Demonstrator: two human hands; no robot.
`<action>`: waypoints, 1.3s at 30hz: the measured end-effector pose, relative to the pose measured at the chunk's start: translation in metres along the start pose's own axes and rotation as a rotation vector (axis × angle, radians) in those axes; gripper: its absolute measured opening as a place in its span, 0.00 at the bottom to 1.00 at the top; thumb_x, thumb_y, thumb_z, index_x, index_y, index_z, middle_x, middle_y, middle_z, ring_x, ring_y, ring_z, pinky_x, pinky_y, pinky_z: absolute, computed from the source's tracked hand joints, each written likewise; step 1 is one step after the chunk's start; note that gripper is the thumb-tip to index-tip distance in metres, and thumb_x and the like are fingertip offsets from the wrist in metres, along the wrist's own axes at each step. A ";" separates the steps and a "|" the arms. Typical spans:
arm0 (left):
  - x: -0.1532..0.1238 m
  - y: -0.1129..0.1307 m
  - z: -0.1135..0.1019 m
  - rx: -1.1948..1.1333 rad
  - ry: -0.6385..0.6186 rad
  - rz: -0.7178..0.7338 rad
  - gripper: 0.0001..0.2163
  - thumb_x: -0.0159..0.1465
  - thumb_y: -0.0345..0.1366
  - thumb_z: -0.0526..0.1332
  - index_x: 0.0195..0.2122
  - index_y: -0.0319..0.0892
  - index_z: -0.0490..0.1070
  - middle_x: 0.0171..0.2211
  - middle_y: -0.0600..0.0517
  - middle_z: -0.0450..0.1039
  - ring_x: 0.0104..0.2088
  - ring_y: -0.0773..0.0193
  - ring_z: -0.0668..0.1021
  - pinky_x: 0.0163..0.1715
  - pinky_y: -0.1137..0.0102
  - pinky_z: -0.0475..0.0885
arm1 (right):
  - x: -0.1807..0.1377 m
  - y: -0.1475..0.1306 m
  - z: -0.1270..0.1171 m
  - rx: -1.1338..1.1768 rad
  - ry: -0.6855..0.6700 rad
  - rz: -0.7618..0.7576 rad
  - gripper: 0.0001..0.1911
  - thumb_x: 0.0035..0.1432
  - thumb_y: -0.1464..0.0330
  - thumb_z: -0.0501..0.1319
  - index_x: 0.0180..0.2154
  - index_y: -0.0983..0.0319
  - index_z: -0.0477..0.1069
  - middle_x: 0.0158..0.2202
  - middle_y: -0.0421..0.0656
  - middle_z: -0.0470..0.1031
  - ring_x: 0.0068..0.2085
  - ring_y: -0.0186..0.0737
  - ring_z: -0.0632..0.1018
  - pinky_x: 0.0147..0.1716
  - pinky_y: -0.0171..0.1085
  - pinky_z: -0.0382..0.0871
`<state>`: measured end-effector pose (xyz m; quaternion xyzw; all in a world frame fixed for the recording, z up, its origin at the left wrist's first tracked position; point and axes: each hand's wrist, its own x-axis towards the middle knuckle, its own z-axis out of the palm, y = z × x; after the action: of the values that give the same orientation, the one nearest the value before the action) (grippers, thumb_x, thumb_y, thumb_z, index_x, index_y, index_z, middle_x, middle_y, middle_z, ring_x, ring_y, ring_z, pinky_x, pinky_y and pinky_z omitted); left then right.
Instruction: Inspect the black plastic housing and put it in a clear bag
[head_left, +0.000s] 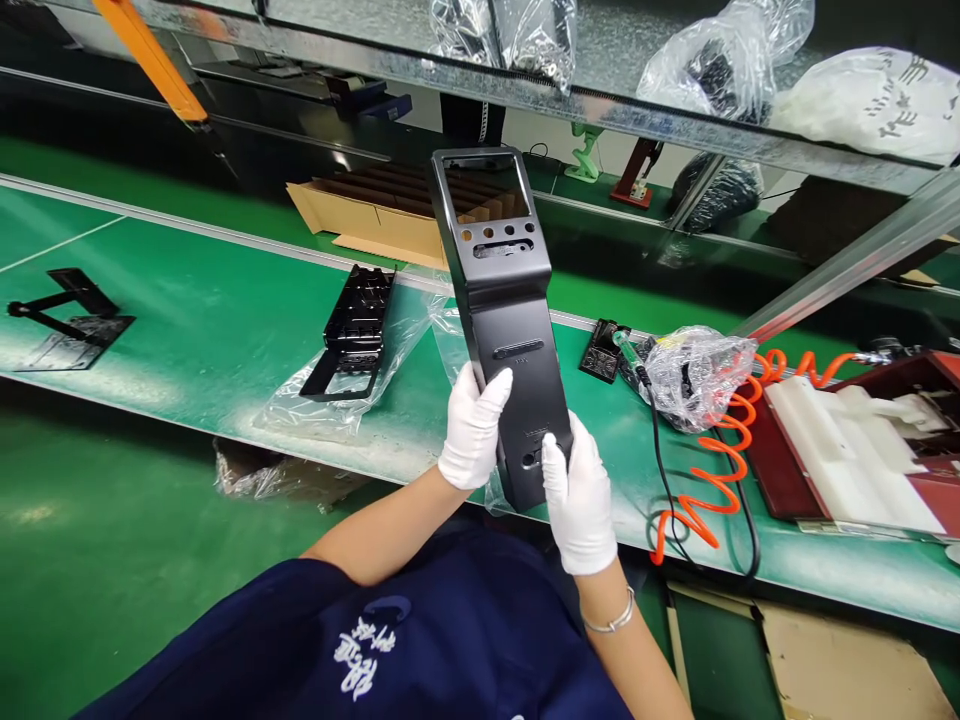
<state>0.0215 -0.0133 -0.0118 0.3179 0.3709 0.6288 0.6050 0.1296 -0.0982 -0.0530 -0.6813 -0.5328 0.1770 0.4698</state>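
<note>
Fingers (491,385) of the white-gloved left hand (472,430) wrap the lower edge of a long black plastic housing with a rectangular window (502,300). White-gloved right hand (577,500) grips its bottom end, thumb on the face. Both forearms rise, holding it upright above the green table (187,320).

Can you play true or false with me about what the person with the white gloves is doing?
1. Both gloved hands, left hand and right hand, hold the black housing. True.
2. The housing lies flat on the belt. False: it is held up above the green belt.
3. The coiled hose is orange. True.
4. The cardboard box is held in one hand. False: it sits beyond the belt.
</note>
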 end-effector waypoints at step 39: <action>0.018 0.006 -0.003 -0.047 0.046 0.002 0.18 0.57 0.46 0.75 0.41 0.42 0.74 0.40 0.52 0.80 0.36 0.63 0.81 0.40 0.66 0.79 | -0.023 0.009 -0.026 0.302 0.227 0.007 0.14 0.72 0.63 0.60 0.55 0.56 0.78 0.64 0.48 0.74 0.64 0.47 0.75 0.67 0.55 0.67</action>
<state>0.0147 0.0049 -0.0089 0.2895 0.3695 0.6449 0.6031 0.1451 -0.1299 -0.0533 -0.6205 -0.4411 0.1786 0.6233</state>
